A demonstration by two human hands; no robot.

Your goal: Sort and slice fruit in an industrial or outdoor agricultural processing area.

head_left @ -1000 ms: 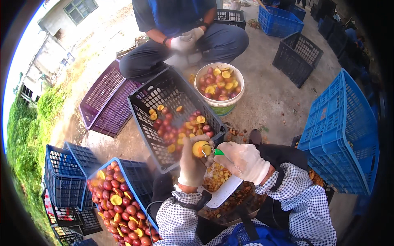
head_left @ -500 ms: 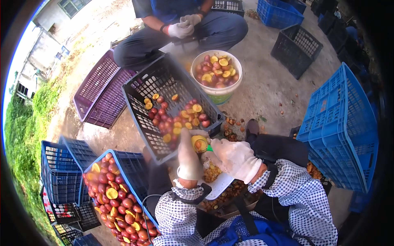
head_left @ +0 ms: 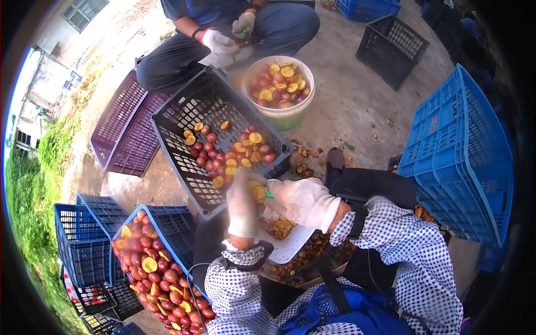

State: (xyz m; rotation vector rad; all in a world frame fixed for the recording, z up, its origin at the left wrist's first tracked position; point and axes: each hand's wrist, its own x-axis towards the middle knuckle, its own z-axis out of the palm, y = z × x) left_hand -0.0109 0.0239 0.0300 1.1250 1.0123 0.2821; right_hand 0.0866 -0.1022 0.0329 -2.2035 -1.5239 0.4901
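My gloved left hand [head_left: 242, 206] is closed round a cut red-skinned, yellow-fleshed fruit [head_left: 258, 194], perhaps a plum. Against that fruit, my gloved right hand [head_left: 307, 202] grips a small green-handled tool [head_left: 270, 195]; its working end is hidden. Beneath both hands is a white tray [head_left: 296, 245] with yellow-brown pulp [head_left: 280, 227] on it. Just beyond my left hand, a dark crate [head_left: 167, 162] contains whole and halved fruits. To my left, a tilted blue crate [head_left: 174, 223] is heaped with fruit, some of it cut.
Opposite sits a person with gloved hands [head_left: 219, 43], one holding something green. A white bucket [head_left: 310, 95] of cut fruit stands by the dark crate. Tall blue crates [head_left: 441, 151] rise at right, purple crates [head_left: 125, 128] at left, a black crate [head_left: 391, 50] farther back. Scraps litter the floor.
The view has shifted slightly, moving most things left. My hands remain together at the fruit. The other person's hands, earlier together, have parted, and a green item now shows in one.
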